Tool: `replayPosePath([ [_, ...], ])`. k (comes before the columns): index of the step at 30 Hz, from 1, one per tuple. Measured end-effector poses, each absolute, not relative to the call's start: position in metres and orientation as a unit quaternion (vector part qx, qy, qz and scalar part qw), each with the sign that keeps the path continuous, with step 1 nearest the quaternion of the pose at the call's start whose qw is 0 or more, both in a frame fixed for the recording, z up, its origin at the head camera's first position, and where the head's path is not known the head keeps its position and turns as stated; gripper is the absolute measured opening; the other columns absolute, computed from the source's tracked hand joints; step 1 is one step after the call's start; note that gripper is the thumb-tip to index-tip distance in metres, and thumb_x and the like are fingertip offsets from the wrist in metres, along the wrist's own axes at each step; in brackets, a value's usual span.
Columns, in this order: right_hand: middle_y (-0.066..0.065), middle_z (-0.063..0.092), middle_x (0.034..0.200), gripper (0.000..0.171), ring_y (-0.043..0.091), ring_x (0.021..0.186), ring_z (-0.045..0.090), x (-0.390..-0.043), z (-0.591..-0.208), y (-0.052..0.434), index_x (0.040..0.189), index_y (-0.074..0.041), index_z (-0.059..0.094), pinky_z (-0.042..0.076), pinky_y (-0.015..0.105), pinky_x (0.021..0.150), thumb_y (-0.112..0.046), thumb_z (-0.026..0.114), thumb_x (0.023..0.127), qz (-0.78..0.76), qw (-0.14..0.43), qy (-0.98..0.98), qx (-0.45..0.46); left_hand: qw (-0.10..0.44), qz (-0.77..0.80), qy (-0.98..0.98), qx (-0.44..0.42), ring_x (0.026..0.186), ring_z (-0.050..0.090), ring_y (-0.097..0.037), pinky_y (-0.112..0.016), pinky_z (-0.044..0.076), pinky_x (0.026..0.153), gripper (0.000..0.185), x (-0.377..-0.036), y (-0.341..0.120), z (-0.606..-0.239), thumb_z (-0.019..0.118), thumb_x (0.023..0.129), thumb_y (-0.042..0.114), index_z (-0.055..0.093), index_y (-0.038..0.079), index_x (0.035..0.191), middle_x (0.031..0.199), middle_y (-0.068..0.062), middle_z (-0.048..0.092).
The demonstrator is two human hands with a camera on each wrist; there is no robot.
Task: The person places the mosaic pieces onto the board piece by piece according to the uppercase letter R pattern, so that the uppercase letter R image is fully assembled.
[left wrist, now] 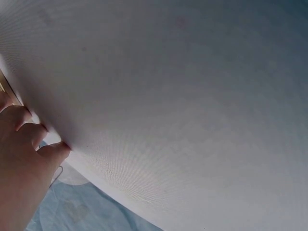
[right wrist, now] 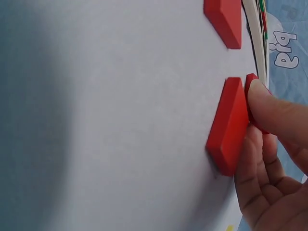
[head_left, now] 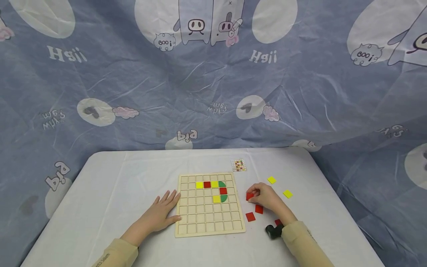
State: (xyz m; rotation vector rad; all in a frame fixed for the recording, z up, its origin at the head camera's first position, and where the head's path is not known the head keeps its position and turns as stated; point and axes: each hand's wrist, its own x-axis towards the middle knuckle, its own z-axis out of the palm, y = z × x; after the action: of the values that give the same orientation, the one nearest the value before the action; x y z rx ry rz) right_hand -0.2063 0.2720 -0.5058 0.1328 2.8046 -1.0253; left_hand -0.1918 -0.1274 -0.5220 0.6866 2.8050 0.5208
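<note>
A light wooden grid board [head_left: 200, 218] lies on the white table with yellow and red squares and green quarter-round pieces set in its upper cells. Fingers apart, the left hand [head_left: 161, 214] rests at the board's left edge, the fingertips and thumb touching it. To the right of the board, the right hand [head_left: 265, 196] pinches a red square tile [head_left: 249, 196] between thumb and fingers, low over the table. In the right wrist view, the thumb lies on that tile, close beside another red tile [right wrist: 227, 127].
Loose red tiles [head_left: 250, 217] lie near the right hand. Two yellow tiles [head_left: 288, 194] sit farther right. A black object [head_left: 274, 231] stands by the right sleeve, partly hidden. Behind the board lies a small pattern card [head_left: 238, 165]. A printed blue curtain [head_left: 200, 81] hangs behind the table.
</note>
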Motion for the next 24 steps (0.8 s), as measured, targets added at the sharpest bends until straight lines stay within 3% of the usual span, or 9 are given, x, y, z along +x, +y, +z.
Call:
replayPosePath([
  [6,0.0,0.062,0.082,0.016,0.015,0.074,0.054,-0.207,-0.504,0.269,0.092,-0.013,0.072,0.048,0.024,0.066,-0.009,0.081,0.08,-0.36,0.083,0.928,0.046,0.108,0.18,0.949,0.235,0.151,0.018,-0.039,-0.062,0.016,0.12,0.081,-0.191,-0.128,-0.52,0.062,0.092,0.052,0.032,0.01,0.154,0.162,-0.013,0.026],
  [12,-0.002,0.066,0.083,0.012,0.012,0.074,0.059,-0.21,-0.499,0.259,0.093,-0.013,0.073,0.051,0.022,0.068,-0.01,0.079,0.083,-0.389,0.048,0.919,0.025,0.111,0.178,0.949,0.236,0.151,0.018,-0.039,-0.062,0.016,0.12,0.081,-0.191,-0.128,-0.519,0.061,0.092,0.052,0.032,0.01,0.155,0.162,-0.013,0.026],
  [24,-0.002,0.071,0.084,0.01,0.01,0.072,0.063,-0.218,-0.491,0.202,0.093,-0.012,0.075,0.054,0.022,0.067,-0.01,0.078,0.084,-0.442,0.048,0.896,-0.022,0.112,0.184,0.948,0.233,0.151,0.019,-0.039,-0.063,0.016,0.12,0.081,-0.19,-0.128,-0.517,0.062,0.091,0.052,0.033,0.01,0.154,0.162,-0.013,0.026],
])
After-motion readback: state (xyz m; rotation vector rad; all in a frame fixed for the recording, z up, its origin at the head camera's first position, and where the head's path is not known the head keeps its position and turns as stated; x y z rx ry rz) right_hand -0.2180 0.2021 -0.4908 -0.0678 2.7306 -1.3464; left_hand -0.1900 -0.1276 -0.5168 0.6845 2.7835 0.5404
